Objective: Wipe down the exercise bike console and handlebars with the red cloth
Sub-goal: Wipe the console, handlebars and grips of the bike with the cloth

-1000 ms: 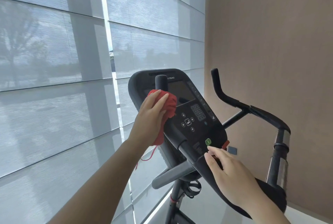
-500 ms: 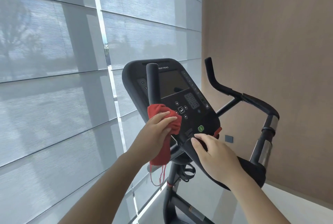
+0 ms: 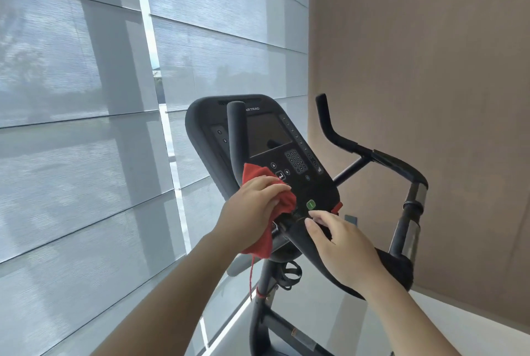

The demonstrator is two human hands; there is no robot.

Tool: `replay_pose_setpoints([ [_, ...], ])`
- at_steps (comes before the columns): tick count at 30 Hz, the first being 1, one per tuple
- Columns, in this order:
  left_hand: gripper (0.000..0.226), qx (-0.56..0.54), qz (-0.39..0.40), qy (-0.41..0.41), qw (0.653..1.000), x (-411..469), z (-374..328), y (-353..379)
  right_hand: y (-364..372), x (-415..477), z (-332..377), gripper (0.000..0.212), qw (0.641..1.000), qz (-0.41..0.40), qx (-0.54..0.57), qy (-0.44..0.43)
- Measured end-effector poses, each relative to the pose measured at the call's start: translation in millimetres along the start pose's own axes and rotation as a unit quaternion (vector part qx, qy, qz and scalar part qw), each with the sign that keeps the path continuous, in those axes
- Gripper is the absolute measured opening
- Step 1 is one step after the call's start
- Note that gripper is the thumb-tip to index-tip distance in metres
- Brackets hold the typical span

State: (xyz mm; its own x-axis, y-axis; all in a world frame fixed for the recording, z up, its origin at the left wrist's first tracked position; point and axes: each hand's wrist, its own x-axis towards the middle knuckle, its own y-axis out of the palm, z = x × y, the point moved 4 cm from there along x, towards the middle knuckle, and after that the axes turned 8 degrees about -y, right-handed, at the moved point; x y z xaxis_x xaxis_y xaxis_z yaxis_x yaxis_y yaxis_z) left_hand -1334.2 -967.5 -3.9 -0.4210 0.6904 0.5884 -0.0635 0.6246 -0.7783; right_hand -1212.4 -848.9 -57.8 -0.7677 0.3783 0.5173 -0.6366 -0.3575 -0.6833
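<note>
The black exercise bike console (image 3: 289, 152) faces me with a dark screen, a keypad and a green button (image 3: 311, 204). My left hand (image 3: 252, 209) grips the red cloth (image 3: 258, 244) wrapped round the lower part of the left upright handlebar (image 3: 235, 132). A loose thread hangs from the cloth. My right hand (image 3: 341, 246) rests on the console's lower edge, fingers spread on the black frame. The right handlebar (image 3: 372, 155) curves away untouched.
Grey roller blinds (image 3: 86, 126) cover the window on the left, close behind the console. A brown wall (image 3: 430, 69) stands to the right. The bike's post (image 3: 261, 324) drops to a pale floor below.
My left hand has slid the red cloth down the left handlebar from near its top to its base. My right hand stayed on the console's lower edge.
</note>
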Motion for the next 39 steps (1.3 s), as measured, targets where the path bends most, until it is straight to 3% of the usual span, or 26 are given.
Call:
replay_pose_setpoints([
  [4, 0.038, 0.001, 0.055, 0.044, 0.998, 5.2, 13.2, -0.8, -3.1, -0.7, 2.8, 0.039, 0.999, -0.034, 0.038, 0.005],
  [9, 0.060, -0.005, 0.002, 0.045, 0.999, 12.7, 36.0, -7.2, -6.3, 11.8, 20.4, 0.036, 0.996, -0.089, 0.023, -0.013],
  [19, 0.082, -0.019, 0.044, 0.143, 0.989, 11.6, 75.1, -5.2, 23.0, 38.9, 61.3, 0.034, 0.992, -0.126, -0.012, -0.010],
  [24, 0.074, -0.025, 0.031, 0.157, 0.987, 13.0, 99.9, -10.8, 28.2, 42.2, 84.1, 0.034, 0.979, -0.182, -0.081, -0.035],
  [32, 0.061, -0.037, 0.019, 0.190, 0.981, 11.9, 108.8, -12.2, 49.4, 49.1, 91.5, 0.056, 0.981, -0.121, -0.148, -0.008],
  [36, 0.051, -0.056, -0.025, 0.179, 0.982, 15.4, 126.1, -22.5, 38.9, 62.6, 90.4, 0.036, 0.976, -0.190, -0.102, -0.029],
  [39, 0.047, -0.034, -0.050, 0.165, 0.984, 23.9, 142.7, -31.1, 28.5, 79.2, 94.9, 0.033, 0.965, -0.251, -0.064, -0.048],
])
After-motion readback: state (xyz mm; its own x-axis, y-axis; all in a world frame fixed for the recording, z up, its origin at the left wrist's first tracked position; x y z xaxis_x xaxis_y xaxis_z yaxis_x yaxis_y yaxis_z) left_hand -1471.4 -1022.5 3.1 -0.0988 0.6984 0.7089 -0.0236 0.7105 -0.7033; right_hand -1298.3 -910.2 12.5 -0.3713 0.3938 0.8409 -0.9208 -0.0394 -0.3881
